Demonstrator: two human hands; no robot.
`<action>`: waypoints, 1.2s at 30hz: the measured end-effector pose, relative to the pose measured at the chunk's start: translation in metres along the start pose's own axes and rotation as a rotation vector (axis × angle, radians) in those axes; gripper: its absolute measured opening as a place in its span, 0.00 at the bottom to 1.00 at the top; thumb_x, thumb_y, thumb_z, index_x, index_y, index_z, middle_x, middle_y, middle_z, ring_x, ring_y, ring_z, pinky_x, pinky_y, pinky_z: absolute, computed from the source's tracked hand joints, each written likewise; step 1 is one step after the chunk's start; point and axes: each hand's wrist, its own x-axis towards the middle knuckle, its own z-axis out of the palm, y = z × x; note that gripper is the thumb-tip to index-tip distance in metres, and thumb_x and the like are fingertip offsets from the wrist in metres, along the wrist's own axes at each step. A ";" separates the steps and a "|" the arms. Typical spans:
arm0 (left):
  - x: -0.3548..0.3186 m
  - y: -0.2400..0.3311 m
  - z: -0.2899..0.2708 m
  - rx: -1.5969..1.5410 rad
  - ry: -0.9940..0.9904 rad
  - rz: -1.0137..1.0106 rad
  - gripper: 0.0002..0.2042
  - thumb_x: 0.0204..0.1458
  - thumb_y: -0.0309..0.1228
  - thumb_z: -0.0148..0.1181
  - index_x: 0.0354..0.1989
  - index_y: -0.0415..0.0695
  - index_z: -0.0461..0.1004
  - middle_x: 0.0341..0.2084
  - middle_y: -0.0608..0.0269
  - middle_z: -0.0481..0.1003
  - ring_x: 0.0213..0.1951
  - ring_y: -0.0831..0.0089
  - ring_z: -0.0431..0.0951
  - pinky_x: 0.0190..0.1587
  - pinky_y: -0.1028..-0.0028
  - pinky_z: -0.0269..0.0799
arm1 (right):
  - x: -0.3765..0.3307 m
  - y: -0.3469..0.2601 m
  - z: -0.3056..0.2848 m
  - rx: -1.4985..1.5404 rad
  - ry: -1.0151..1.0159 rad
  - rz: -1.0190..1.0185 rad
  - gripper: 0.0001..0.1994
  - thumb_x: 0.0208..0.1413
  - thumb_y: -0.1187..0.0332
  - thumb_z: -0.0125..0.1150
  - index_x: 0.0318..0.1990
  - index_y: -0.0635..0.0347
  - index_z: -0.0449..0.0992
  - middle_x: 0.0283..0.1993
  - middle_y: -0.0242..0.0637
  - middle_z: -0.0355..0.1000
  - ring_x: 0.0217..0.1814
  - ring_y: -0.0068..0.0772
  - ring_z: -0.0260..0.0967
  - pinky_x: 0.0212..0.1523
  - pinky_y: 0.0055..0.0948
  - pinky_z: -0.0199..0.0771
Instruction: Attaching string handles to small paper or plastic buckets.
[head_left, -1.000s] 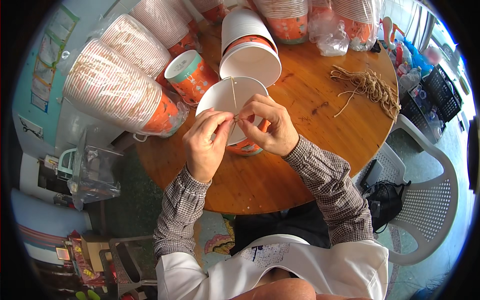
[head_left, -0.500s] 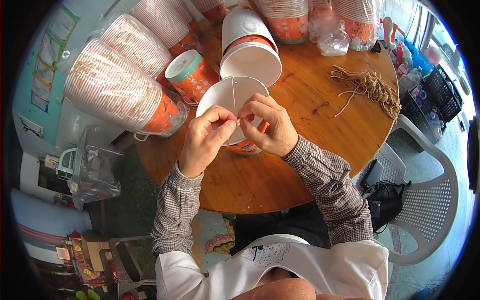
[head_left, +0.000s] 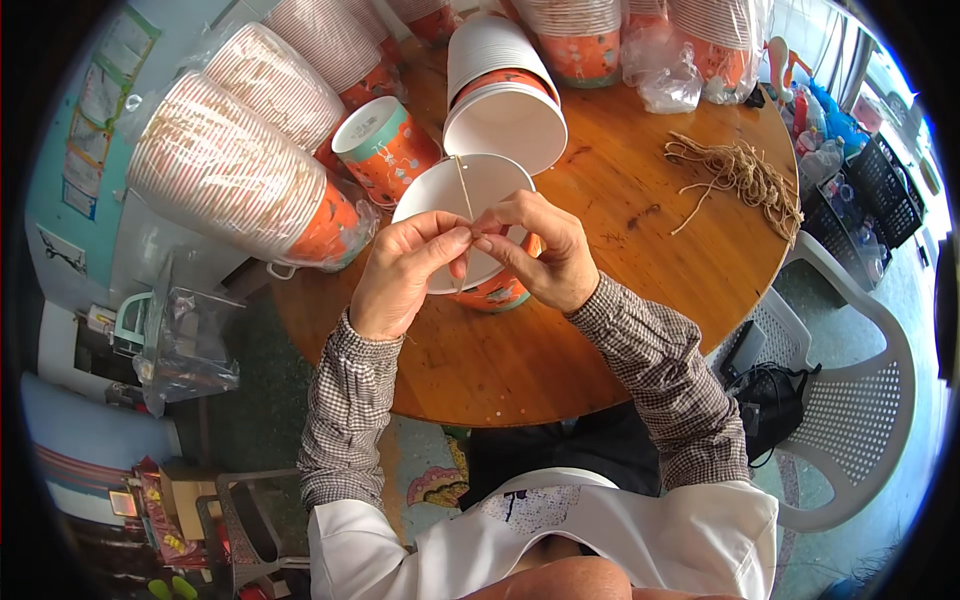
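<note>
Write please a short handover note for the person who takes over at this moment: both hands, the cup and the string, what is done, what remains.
Left hand: pinching the string at the near rim of the paper cup.
Right hand: pinching the same string beside it, fingertips almost touching.
Cup: upright on the round wooden table, string across its mouth.
Done: string fixed at far rim, it seems.
Left: near end not yet secured. Spare strings lie to the right.

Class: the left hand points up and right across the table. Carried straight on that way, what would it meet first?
Most likely the right hand, whose fingertips already meet the left hand at the string over the paper cup; depth is uncertain.
</note>
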 end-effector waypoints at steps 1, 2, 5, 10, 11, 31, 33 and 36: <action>0.000 0.000 0.000 0.009 0.008 -0.005 0.09 0.58 0.29 0.57 0.40 0.35 0.74 0.28 0.67 0.75 0.28 0.82 0.72 0.34 0.81 0.69 | 0.000 0.001 0.000 -0.024 -0.004 -0.028 0.06 0.52 0.77 0.64 0.37 0.62 0.74 0.35 0.34 0.72 0.37 0.27 0.71 0.39 0.25 0.70; -0.001 0.000 0.000 0.009 0.009 -0.005 0.09 0.58 0.29 0.57 0.40 0.35 0.74 0.28 0.67 0.75 0.28 0.82 0.72 0.34 0.81 0.69 | 0.000 0.000 0.001 -0.022 -0.005 -0.029 0.06 0.52 0.77 0.64 0.37 0.62 0.74 0.35 0.34 0.72 0.37 0.27 0.71 0.39 0.25 0.70; -0.007 0.000 0.003 0.061 0.005 0.033 0.08 0.56 0.27 0.58 0.40 0.35 0.74 0.28 0.68 0.75 0.29 0.84 0.73 0.33 0.82 0.70 | 0.000 0.000 0.002 0.028 0.008 0.040 0.05 0.53 0.78 0.63 0.37 0.63 0.74 0.34 0.34 0.72 0.37 0.27 0.71 0.40 0.25 0.70; -0.017 0.003 0.008 0.221 0.080 0.064 0.05 0.57 0.24 0.58 0.38 0.35 0.74 0.28 0.68 0.75 0.31 0.85 0.74 0.32 0.83 0.72 | 0.000 0.001 0.002 0.041 0.014 0.043 0.04 0.52 0.80 0.59 0.35 0.63 0.73 0.33 0.34 0.72 0.37 0.26 0.70 0.40 0.25 0.70; -0.018 0.001 0.007 0.219 0.079 0.064 0.05 0.57 0.24 0.58 0.38 0.35 0.74 0.28 0.68 0.75 0.31 0.85 0.74 0.32 0.83 0.72 | 0.000 0.001 0.002 0.039 0.014 0.044 0.04 0.52 0.80 0.59 0.35 0.63 0.73 0.33 0.34 0.72 0.37 0.26 0.70 0.40 0.25 0.70; -0.031 -0.003 0.025 0.920 0.040 0.511 0.03 0.48 0.22 0.58 0.28 0.42 0.70 0.22 0.66 0.72 0.27 0.66 0.74 0.55 0.63 0.62 | 0.000 -0.005 0.005 0.038 0.175 0.138 0.04 0.51 0.77 0.59 0.34 0.61 0.72 0.30 0.31 0.72 0.30 0.22 0.70 0.26 0.22 0.69; -0.029 -0.005 0.024 0.921 0.052 0.521 0.04 0.48 0.22 0.59 0.29 0.41 0.70 0.22 0.65 0.72 0.26 0.69 0.74 0.49 0.68 0.67 | -0.001 -0.007 0.004 0.047 0.176 0.163 0.04 0.51 0.77 0.60 0.34 0.61 0.72 0.30 0.32 0.72 0.31 0.23 0.70 0.27 0.22 0.69; -0.030 -0.013 0.025 0.652 0.171 0.376 0.04 0.49 0.22 0.59 0.30 0.39 0.70 0.23 0.65 0.72 0.26 0.76 0.72 0.37 0.75 0.70 | 0.002 -0.005 0.001 0.044 0.172 0.126 0.04 0.52 0.78 0.60 0.34 0.62 0.72 0.32 0.33 0.72 0.33 0.25 0.71 0.30 0.23 0.70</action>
